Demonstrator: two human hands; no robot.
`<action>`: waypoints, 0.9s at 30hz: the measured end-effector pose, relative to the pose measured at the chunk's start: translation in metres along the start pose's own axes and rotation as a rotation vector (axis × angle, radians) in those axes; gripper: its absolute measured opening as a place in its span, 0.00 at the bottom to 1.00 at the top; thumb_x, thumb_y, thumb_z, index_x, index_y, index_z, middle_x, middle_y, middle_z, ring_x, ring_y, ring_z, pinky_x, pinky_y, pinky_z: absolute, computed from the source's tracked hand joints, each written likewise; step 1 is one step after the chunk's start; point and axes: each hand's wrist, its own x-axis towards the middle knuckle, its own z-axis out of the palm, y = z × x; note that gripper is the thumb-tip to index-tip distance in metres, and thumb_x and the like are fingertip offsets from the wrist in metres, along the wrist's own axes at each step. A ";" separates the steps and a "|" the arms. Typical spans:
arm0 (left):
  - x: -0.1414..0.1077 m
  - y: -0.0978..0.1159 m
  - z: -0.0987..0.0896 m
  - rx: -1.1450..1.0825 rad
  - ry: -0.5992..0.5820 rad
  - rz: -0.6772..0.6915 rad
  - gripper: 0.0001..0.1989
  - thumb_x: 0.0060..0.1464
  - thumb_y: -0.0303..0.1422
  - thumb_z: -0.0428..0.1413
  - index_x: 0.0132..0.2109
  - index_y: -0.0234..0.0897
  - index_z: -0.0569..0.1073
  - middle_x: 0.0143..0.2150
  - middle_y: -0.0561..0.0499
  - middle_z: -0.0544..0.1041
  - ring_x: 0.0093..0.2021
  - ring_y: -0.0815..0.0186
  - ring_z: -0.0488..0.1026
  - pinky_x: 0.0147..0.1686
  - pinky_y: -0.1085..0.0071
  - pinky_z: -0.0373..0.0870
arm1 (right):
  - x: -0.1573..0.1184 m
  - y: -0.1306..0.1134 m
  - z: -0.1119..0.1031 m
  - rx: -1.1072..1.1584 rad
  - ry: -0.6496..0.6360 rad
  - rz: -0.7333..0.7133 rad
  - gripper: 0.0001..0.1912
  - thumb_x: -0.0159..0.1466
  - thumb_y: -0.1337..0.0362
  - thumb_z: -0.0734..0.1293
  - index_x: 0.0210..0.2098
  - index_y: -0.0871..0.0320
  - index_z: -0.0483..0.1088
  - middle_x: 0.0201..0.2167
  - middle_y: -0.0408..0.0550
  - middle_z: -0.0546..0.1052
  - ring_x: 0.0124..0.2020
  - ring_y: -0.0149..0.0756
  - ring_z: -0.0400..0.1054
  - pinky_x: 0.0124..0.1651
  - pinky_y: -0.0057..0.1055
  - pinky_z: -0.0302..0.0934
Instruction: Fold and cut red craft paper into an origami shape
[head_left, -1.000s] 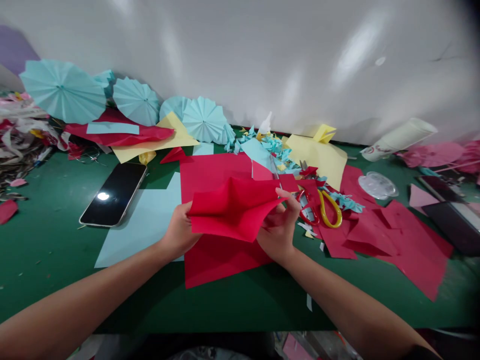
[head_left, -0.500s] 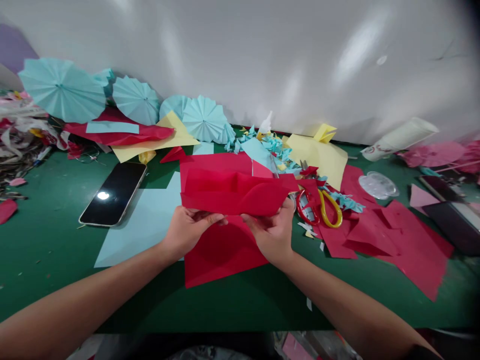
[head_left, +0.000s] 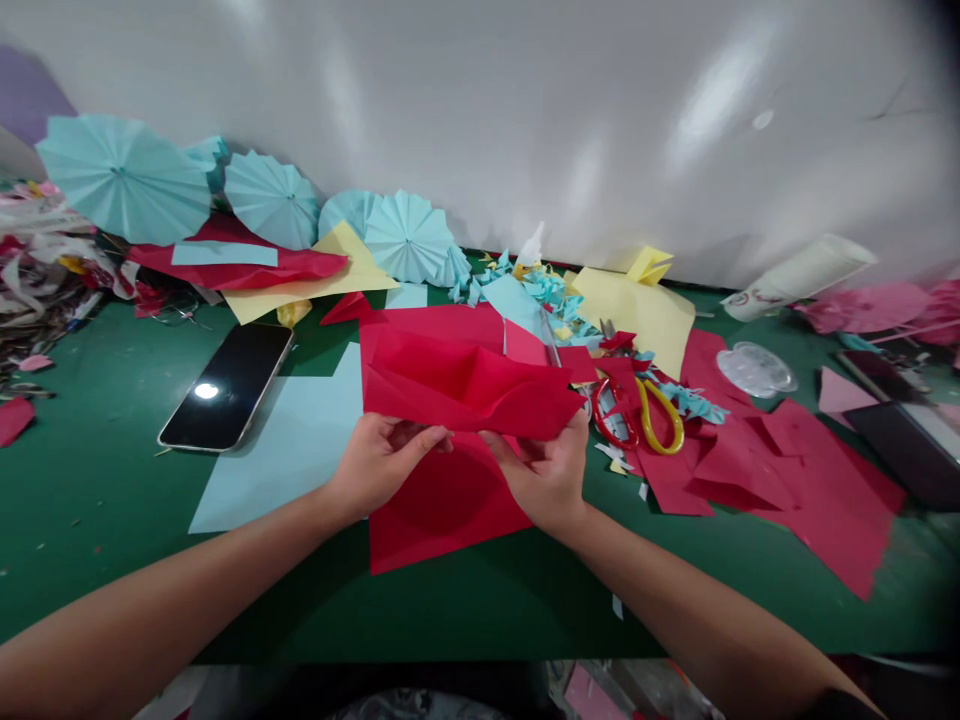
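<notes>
Head camera view: a folded red paper (head_left: 420, 400) was held up in front of the body, above a flat red sheet (head_left: 442, 530) by which the green table (head_left: 112, 520) was partly covered. The paper's near edge was gripped at 2 places, and its upper folds were spread apart into a shallow pocket. At the left part of that edge, the paper was pinched by the left hand (head_left: 379, 465), its thumb laid inward and its fingers curled behind, closed on the thin layers. The right part was pinched by the right hand (head_left: 546, 475) in the same closed way, its fingers partly hidden. A gap was left between the 2 thumbs.

To the left, a light blue sheet (head_left: 277, 450) was partly overlapped by the flat red sheet, and its upper left part was touched by a phone (head_left: 229, 390). To the right of the right hand, a red scissor handle (head_left: 598, 405) and a yellow scissor handle (head_left: 645, 420) were seen among red scraps. Farther back, pleated blue discs (head_left: 409, 238) were propped near the white wall (head_left: 465, 100), and a yellow sheet (head_left: 637, 310) was placed to their right.
</notes>
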 end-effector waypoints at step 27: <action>-0.003 -0.001 0.004 -0.106 -0.026 -0.038 0.08 0.52 0.33 0.56 0.28 0.35 0.74 0.25 0.51 0.78 0.28 0.66 0.75 0.29 0.75 0.72 | 0.001 -0.010 0.000 0.126 -0.143 0.307 0.08 0.52 0.60 0.71 0.30 0.55 0.73 0.28 0.45 0.78 0.30 0.39 0.74 0.35 0.37 0.72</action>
